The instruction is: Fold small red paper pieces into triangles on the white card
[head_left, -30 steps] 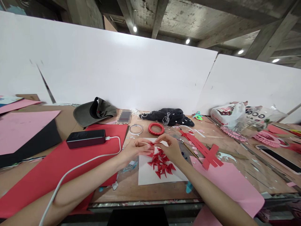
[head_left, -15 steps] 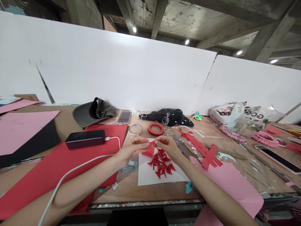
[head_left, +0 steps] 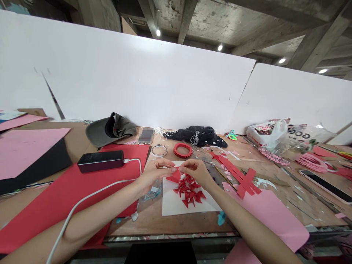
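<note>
"What are you holding?"

"A small piece of red paper [head_left: 178, 168]. My left hand [head_left: 157, 173] grips it between thumb and fingers, and my right hand [head_left: 196, 172] pinches it from the other side, so both sets of fingertips are clamped on it, close together."

"Where is that over the table [head_left: 148, 229]?"

"Over the far part of a white sheet [head_left: 168, 206], which lies near the middle of the table's front edge. A red patch [head_left: 172, 178] shows under my left fingers; I can't tell if it belongs to the piece I hold."

"And on the sheet?"

"A heap of pointed red folded pieces [head_left: 190, 192], just on the near side of my fingertips."

"What's around you?"

"Beyond my hands, toward the table's back edge, sit a red ring [head_left: 176, 151] and, left of it, a pale hoop [head_left: 153, 151]. To my right are red strips [head_left: 236, 175], with a pink sheet [head_left: 271, 212] reaching over the front edge. To my left, a black power bank [head_left: 100, 162] rests on a big red sheet [head_left: 52, 209], its white cable [head_left: 82, 200] running across my left forearm."
</note>
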The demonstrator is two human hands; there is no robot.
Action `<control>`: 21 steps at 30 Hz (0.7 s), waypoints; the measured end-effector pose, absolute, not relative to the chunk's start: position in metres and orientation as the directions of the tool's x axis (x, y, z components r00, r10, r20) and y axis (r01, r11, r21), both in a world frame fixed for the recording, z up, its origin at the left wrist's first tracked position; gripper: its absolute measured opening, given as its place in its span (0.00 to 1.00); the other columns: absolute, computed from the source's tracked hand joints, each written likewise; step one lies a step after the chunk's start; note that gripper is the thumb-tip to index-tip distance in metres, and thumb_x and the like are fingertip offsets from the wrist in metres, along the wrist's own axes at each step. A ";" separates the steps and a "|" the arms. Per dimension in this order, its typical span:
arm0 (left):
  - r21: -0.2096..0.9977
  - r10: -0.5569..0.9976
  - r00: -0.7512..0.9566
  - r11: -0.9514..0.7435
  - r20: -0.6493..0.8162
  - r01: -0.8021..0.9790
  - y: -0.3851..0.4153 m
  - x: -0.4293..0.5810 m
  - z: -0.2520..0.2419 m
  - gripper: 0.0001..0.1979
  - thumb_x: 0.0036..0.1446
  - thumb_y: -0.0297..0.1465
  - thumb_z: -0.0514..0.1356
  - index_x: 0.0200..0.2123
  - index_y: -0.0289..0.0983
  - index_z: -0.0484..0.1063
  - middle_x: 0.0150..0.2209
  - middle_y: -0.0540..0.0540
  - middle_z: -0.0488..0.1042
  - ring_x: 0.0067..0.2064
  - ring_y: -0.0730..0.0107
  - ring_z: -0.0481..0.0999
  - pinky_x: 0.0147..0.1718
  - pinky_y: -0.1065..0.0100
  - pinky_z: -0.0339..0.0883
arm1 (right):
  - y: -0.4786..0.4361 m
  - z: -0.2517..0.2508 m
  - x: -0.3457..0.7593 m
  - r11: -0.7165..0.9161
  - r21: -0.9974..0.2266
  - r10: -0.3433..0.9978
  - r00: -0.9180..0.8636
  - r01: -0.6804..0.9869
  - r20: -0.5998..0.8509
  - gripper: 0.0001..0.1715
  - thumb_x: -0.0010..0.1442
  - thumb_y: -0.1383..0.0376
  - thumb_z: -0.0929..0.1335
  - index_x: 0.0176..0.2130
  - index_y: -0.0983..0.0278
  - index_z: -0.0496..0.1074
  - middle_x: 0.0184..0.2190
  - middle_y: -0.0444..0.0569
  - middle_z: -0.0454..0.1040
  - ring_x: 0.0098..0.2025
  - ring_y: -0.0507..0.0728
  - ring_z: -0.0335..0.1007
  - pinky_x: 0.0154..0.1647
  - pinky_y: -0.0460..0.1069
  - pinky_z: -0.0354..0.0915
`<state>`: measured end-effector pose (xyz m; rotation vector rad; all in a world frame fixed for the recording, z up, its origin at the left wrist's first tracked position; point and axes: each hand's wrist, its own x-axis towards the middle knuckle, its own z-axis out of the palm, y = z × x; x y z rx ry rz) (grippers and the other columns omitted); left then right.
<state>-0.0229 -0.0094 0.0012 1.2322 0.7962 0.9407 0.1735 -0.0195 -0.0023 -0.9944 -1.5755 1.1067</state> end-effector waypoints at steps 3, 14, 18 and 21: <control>0.992 0.916 0.400 0.033 0.017 -0.120 -0.009 -0.023 0.000 0.13 0.42 0.33 0.69 0.33 0.35 0.75 0.28 0.47 0.76 0.31 0.70 0.75 0.30 0.73 0.66 | -0.019 -0.004 0.173 0.259 -0.959 0.938 -0.266 0.113 0.222 0.09 0.50 0.61 0.71 0.28 0.65 0.75 0.24 0.45 0.73 0.26 0.51 0.68 0.29 0.46 0.63; 0.869 0.798 0.544 0.437 -0.257 -0.231 -0.009 -0.023 0.008 0.10 0.43 0.25 0.68 0.33 0.35 0.76 0.34 0.45 0.78 0.38 0.69 0.77 0.43 0.71 0.70 | -0.028 0.007 0.170 0.642 -0.752 0.749 -0.329 0.146 0.575 0.05 0.54 0.67 0.69 0.31 0.58 0.77 0.33 0.48 0.75 0.37 0.55 0.71 0.40 0.50 0.67; 0.838 0.777 0.553 0.492 -0.301 -0.234 -0.009 -0.023 0.008 0.10 0.44 0.24 0.67 0.33 0.34 0.77 0.34 0.44 0.79 0.38 0.68 0.78 0.43 0.70 0.70 | -0.029 0.005 0.171 0.673 -0.719 0.729 -0.316 0.171 0.607 0.09 0.56 0.68 0.68 0.33 0.57 0.78 0.33 0.47 0.74 0.36 0.54 0.71 0.37 0.49 0.67; 0.827 0.769 0.557 0.510 -0.314 -0.237 -0.009 -0.023 0.008 0.12 0.43 0.24 0.68 0.35 0.34 0.76 0.35 0.44 0.79 0.38 0.69 0.77 0.44 0.72 0.69 | -0.030 0.005 0.169 0.672 -0.716 0.733 -0.307 0.189 0.607 0.09 0.56 0.69 0.68 0.33 0.57 0.78 0.33 0.47 0.74 0.36 0.54 0.71 0.38 0.49 0.66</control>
